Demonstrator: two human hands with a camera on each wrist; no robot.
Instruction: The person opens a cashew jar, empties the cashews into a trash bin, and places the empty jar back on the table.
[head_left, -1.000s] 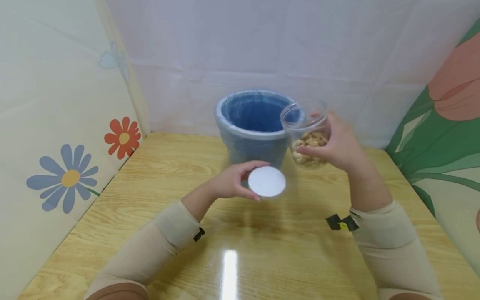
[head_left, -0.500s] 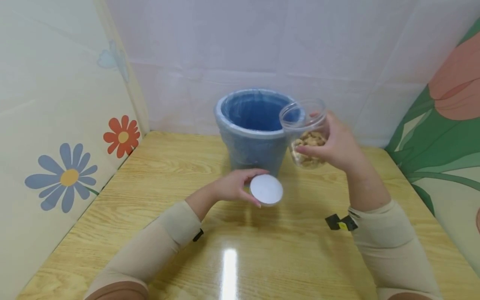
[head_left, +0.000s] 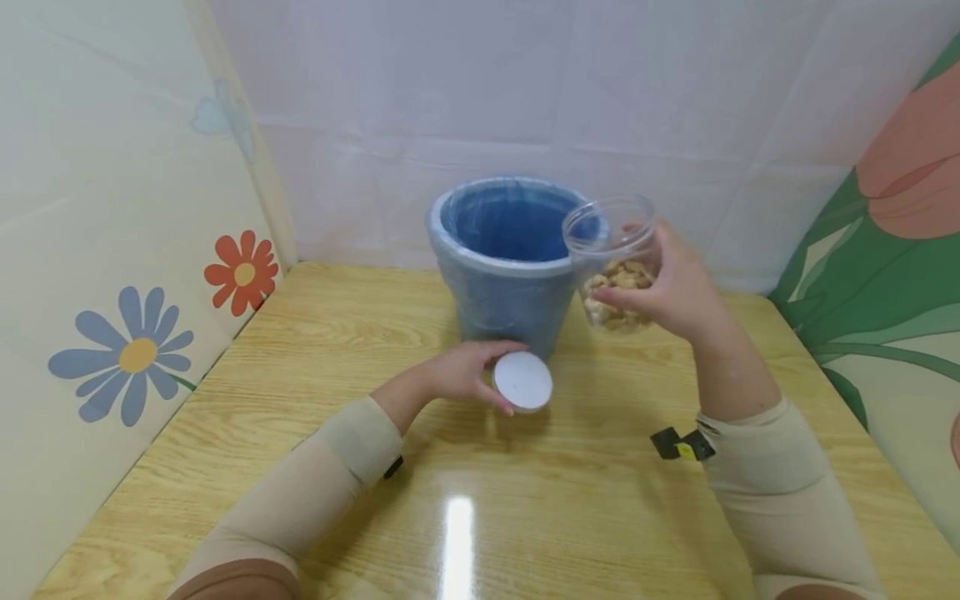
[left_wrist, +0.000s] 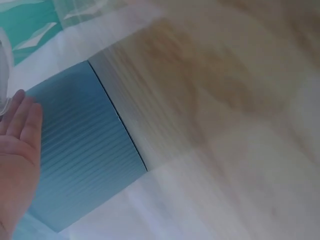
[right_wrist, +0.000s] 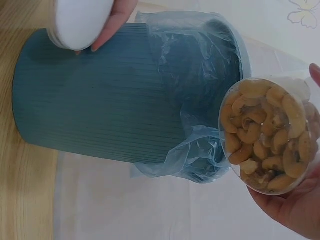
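Since the first frame, the white lid (head_left: 522, 381) has gone down toward six o'clock and slightly toward nine, and the left hand (head_left: 465, 371) has travelled together with it; the clear jar (head_left: 596, 260) has stayed almost in the same place. If the blue bin (head_left: 508, 304) is taken as the middle of the clock in the head view, the lid is now at six o'clock, near the lower part of the bin. Thumb and fingers of the left hand pinch its edge from the nine o'clock side.

At three o'clock, the right hand (head_left: 677, 287) grips the jar firmly, with the thumb across the near side and the other fingers partly hidden. The jar is tilted, its uncovered mouth leaning toward eleven o'clock. Cashew nuts (right_wrist: 267, 137) lie inside, seen through the round base in the right wrist view. The jar overlaps the bin's rim in the head view; whether they touch, I cannot tell. A thin transparent bag (right_wrist: 192, 65) folds over this rim. The bin stands on a wood-grain table (head_left: 570, 500), and a red flower (head_left: 243, 274) is printed at nine o'clock.
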